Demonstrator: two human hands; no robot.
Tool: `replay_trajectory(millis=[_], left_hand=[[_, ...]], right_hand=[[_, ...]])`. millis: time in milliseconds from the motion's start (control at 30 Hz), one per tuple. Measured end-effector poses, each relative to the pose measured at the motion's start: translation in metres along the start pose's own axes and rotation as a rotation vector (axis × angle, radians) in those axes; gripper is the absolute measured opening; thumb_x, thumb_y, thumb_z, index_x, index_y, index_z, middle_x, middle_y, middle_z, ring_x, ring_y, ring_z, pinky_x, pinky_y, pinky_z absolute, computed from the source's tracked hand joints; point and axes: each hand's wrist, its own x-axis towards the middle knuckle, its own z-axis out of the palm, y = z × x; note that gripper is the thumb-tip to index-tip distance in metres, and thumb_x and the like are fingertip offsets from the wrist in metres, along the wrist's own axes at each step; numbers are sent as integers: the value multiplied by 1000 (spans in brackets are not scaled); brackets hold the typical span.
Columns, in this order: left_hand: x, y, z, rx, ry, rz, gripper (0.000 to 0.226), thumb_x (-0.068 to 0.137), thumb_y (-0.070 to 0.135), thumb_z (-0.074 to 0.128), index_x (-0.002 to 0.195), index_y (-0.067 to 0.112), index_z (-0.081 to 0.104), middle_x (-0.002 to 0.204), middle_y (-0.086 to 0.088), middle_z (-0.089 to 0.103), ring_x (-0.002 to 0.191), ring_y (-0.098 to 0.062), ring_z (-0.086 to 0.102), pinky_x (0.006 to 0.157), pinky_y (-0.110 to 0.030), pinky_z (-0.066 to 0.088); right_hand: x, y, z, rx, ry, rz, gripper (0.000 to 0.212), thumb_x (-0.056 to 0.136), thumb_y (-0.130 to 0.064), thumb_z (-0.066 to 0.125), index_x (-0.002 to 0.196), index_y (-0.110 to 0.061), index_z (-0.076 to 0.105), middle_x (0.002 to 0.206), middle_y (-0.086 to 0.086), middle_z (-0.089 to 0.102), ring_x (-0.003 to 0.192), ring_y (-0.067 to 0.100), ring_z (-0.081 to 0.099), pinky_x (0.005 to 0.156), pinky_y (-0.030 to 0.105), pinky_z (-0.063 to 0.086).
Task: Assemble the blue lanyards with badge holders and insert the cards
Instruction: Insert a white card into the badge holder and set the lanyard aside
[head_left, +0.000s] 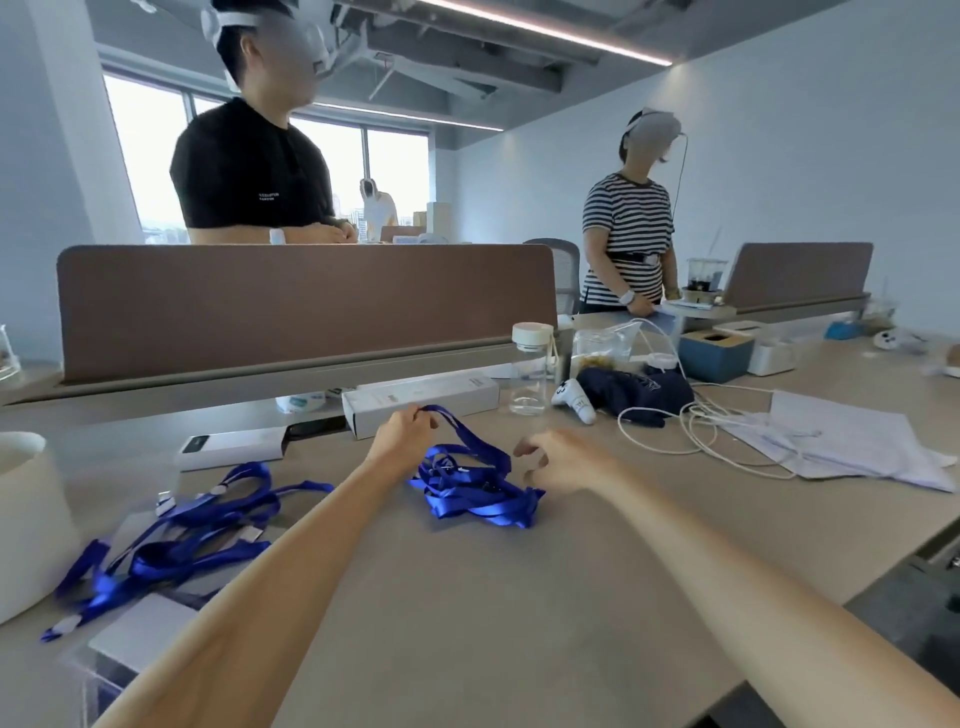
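Left hand (402, 434) apparently around a lanyard strap (467, 431), blue tangle (472, 493) just right.

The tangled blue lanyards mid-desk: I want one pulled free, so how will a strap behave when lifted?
Probably floppy: the strap pinched by the left hand sags down to the pile. Likely light, since a fingertip pinch carries it. It may drag neighbours along, as the loops cross one another; the right hand hovers free beside them.

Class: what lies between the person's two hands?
Head view: a tangle of blue lanyards lies between the left hand and right hand; the left pinches one strap.
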Motion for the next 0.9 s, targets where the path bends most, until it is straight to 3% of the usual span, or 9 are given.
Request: replay_trajectory(millis=[67, 167, 233, 300, 433, 567, 667, 800, 900], left_hand=[[-8, 14, -3, -345, -74, -47, 29, 98, 15, 27, 100, 10, 56, 107, -8, 67, 84, -23, 62, 61, -29, 45], [-24, 32, -13, -716, -186, -28, 36, 97, 15, 28, 103, 4, 63, 106, -12, 71, 89, -25, 67, 80, -36, 52], [-32, 39, -23, -903, -226, -2, 37, 98, 15, 30, 95, 3, 65, 109, -14, 71, 93, -27, 67, 91, -41, 51], [-37, 45, -37, -1039, -220, 10, 34, 98, 15, 33, 84, 6, 63, 105, -14, 70, 92, -28, 68, 89, -41, 52], [-45, 44, -72, -1177, -115, 7, 20, 95, 14, 37, 84, 11, 54, 95, -8, 71, 79, -23, 68, 73, -34, 54], [-54, 24, -101, -1194, 107, -83, 22, 96, 13, 34, 85, 10, 53, 91, -10, 70, 78, -23, 65, 73, -36, 54], [-64, 6, -115, -1177, 269, -163, 23, 98, 14, 34, 86, 10, 54, 83, -9, 65, 73, -24, 66, 73, -37, 55], [-87, -17, -131, -925, 342, -216, 27, 97, 16, 35, 80, 12, 56, 76, -5, 63, 71, -22, 63, 64, -33, 52], [-112, -33, -142, -629, 242, -197, 31, 96, 22, 36, 71, 12, 52, 61, -4, 52, 54, -18, 56, 56, -28, 45]], right_hand=[[3, -7, 7, 95, -23, -41, 52, 85, -22, 67, 135, -19, 53, 137, 1, 54, 108, 15, 57, 83, 22, 39], [8, -21, 19, 179, 49, -109, 57, 82, -28, 69, 135, -24, 50, 137, -3, 54, 96, 8, 51, 84, 23, 38], [10, -33, 22, 224, 145, -157, 42, 80, -31, 68, 121, -26, 60, 125, -6, 62, 90, 7, 53, 83, 25, 40], [12, -47, 20, 272, 193, -171, 16, 79, -34, 68, 93, -26, 68, 98, -9, 70, 81, 8, 61, 76, 25, 43], [17, -68, 12, 297, 195, -176, 22, 83, -30, 59, 69, -14, 66, 74, 4, 71, 78, 21, 69, 68, 31, 46], [18, -77, 3, 233, 398, -105, 23, 88, -15, 53, 66, -18, 56, 66, 5, 63, 64, 21, 58, 59, 32, 40], [11, -86, -1, 271, 527, -98, 23, 89, -12, 53, 68, -22, 52, 63, -4, 56, 59, 9, 51, 52, 27, 34], [-2, -108, 2, 314, 502, -155, 20, 91, -19, 53, 71, -17, 56, 60, -6, 54, 59, 13, 52, 51, 26, 33], [-13, -132, 15, 379, 412, -194, 33, 90, -23, 52, 59, -16, 43, 53, -3, 45, 51, 14, 43, 51, 29, 30]])
